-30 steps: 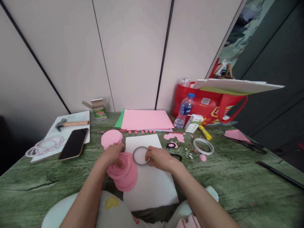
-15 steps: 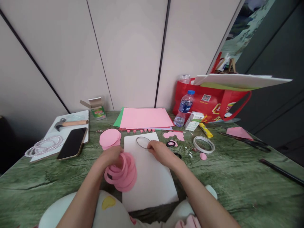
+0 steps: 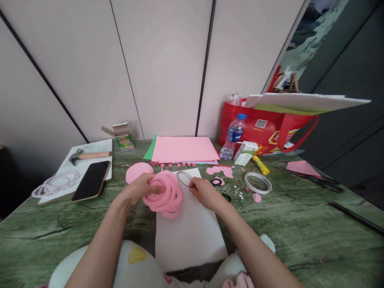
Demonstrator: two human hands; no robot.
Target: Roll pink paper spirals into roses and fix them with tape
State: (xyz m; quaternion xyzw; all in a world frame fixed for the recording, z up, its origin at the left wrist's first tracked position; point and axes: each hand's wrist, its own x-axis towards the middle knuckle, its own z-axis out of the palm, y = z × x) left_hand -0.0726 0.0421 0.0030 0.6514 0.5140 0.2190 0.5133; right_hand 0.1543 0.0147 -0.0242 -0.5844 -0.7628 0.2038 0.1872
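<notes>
My left hand point(image 3: 140, 188) grips a bundle of coiled pink paper strips point(image 3: 172, 195), fingers hooked through their middle. The bundle is over the left side of a white sheet point(image 3: 192, 240) in front of me. Pinched between the fingertips of my right hand point(image 3: 207, 195) is a thin grey hoop point(image 3: 183, 184), tilted over the far part of that sheet. Just beyond my left hand lies a stack of pink paper discs point(image 3: 135, 172), partly covered by the hand.
Pink paper sheets point(image 3: 186, 149) lie at the back. To the right are a water bottle point(image 3: 234, 138), a small carton point(image 3: 245, 154), a glue stick point(image 3: 260, 165), a tape roll point(image 3: 268, 188) and a red bag point(image 3: 255, 132). A phone point(image 3: 91, 181) and a hammer point(image 3: 93, 155) sit left.
My left hand has moved the pink paper coils up and to the right, over the white sheet. My right hand has shifted slightly right with the hoop.
</notes>
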